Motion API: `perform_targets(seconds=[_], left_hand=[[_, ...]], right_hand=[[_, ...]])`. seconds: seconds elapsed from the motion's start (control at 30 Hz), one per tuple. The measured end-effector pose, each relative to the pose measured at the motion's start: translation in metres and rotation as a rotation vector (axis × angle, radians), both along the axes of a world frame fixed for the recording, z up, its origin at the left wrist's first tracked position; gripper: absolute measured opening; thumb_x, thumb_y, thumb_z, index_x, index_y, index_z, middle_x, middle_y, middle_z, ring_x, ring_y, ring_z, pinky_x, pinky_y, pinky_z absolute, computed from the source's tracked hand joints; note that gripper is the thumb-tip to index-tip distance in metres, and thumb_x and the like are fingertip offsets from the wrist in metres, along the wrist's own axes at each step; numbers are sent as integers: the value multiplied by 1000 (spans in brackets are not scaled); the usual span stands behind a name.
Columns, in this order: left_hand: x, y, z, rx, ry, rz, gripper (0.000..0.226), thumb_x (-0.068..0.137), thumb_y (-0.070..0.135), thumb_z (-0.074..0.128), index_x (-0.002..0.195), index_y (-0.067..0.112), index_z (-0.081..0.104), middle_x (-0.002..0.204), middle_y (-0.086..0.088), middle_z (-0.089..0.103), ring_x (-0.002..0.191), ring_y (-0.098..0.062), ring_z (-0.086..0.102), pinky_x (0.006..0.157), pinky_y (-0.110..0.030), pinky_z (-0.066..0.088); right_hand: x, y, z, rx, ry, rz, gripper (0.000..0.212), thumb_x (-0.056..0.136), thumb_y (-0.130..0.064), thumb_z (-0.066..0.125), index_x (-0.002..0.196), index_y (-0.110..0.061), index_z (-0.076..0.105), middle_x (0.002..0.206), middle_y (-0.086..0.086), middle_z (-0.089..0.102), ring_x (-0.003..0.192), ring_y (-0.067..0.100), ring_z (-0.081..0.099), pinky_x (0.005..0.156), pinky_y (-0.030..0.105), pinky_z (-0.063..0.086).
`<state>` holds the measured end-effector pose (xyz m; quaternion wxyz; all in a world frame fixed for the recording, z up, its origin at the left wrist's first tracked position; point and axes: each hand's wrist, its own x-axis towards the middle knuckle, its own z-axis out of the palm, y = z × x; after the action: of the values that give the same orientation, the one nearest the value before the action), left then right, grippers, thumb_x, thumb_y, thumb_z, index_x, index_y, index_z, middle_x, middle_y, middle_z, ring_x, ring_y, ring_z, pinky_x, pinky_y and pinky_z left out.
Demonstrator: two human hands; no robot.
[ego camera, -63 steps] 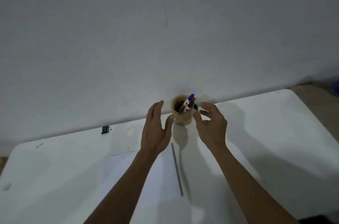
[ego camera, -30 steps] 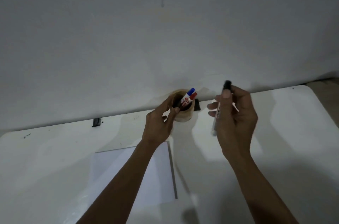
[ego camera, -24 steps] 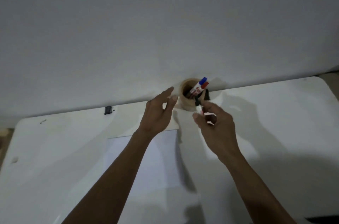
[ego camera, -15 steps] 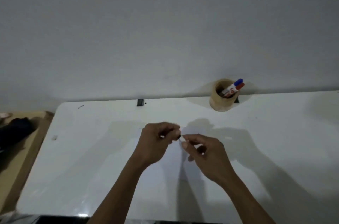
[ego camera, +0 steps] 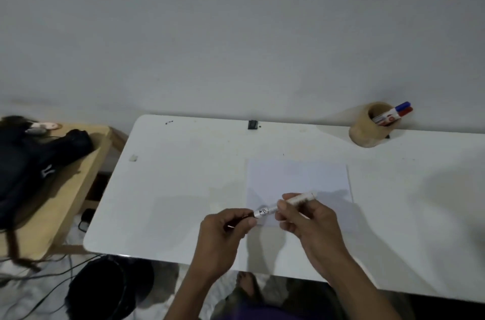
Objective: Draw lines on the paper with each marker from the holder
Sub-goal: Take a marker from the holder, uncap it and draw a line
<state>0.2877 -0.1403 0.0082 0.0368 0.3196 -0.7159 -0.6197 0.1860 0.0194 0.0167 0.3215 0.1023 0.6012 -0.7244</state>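
Observation:
A white-barrelled marker (ego camera: 286, 203) is held level above the near edge of the paper (ego camera: 298, 180). My right hand (ego camera: 305, 217) grips its barrel. My left hand (ego camera: 227, 228) is closed around its dark cap end, which the fingers mostly hide. The white sheet lies flat on the white table (ego camera: 183, 188). Far right at the back stands the tan round holder (ego camera: 370, 127), with a blue-capped marker (ego camera: 401, 107) and a red-capped marker (ego camera: 405, 111) leaning out of it.
A small black clip (ego camera: 252, 124) sits at the table's back edge against the wall. Left of the table is a wooden bench (ego camera: 65, 199) with a black bag (ego camera: 31, 162). A dark round object (ego camera: 105, 291) and cables lie on the floor below.
My right hand drew a marker from the holder and both hands came down over the paper. My view swung left, so the holder now sits far right. Both hands now grip the marker's ends.

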Motion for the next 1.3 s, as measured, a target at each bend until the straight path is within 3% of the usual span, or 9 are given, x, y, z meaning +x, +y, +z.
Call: perform_targets(seconds=[0.13,0.23,0.37,0.47,0.57,0.77,0.97,1.2,1.3], left_hand=[[13,-4,-1,-23,-19,-106,13,91,21,71,82,26,78,64,9,70,58,-5,60,62,-21,50],[14,-10,0,44,-37,-137,19,93,20,69,75,23,75,56,8,64,54,-5,55,58,-16,43],[-1,-18,5,107,-30,-130,20,92,20,70,74,15,75,57,4,64,56,-9,56,60,-19,46],[-17,-24,8,173,-25,-83,23,91,25,72,77,7,77,63,-13,66,58,-16,56,63,-30,48],[-27,-44,2,246,-71,49,28,90,24,72,79,-1,78,64,-14,66,55,-19,54,61,-33,48],[-46,-93,-18,-210,-281,135,11,83,24,80,88,15,78,77,-2,76,69,-15,67,75,-33,55],[-114,-99,-46,-517,-290,75,14,87,16,72,97,6,72,90,-9,74,87,-26,68,83,-29,48],[-144,-113,-78,-606,-345,-42,15,88,14,72,100,4,72,99,-19,69,95,-36,67,79,-35,50],[-140,-110,-70,-605,-346,-16,35,88,22,73,120,8,67,114,-18,66,107,-35,64,87,-38,51]], right_hand=[[28,-17,-4,61,32,64,21,94,-21,70,101,-1,73,92,17,79,81,25,76,73,35,60],[28,-18,-6,110,106,97,21,96,-19,66,100,0,72,87,15,79,81,24,76,74,31,61],[14,-21,-6,33,125,62,24,87,-24,67,97,-2,71,85,15,79,80,24,75,74,32,60],[-4,-29,-6,-23,140,56,24,83,-26,70,94,-6,72,85,14,78,79,23,74,74,31,61],[-36,-28,-3,-120,138,-92,24,66,-33,76,80,-14,76,74,4,77,67,14,72,65,23,61],[-94,7,3,-30,261,-181,35,71,-41,75,91,-13,69,80,2,77,70,17,73,68,25,61],[-82,5,-29,85,168,-157,6,95,-17,67,92,-13,70,86,11,77,78,27,72,72,34,57],[-68,11,-42,183,138,-125,9,98,-15,67,99,-7,70,84,8,80,79,24,77,72,34,60],[-70,12,-43,186,141,-129,10,97,-13,67,103,-5,69,82,3,79,77,22,77,67,27,62]])
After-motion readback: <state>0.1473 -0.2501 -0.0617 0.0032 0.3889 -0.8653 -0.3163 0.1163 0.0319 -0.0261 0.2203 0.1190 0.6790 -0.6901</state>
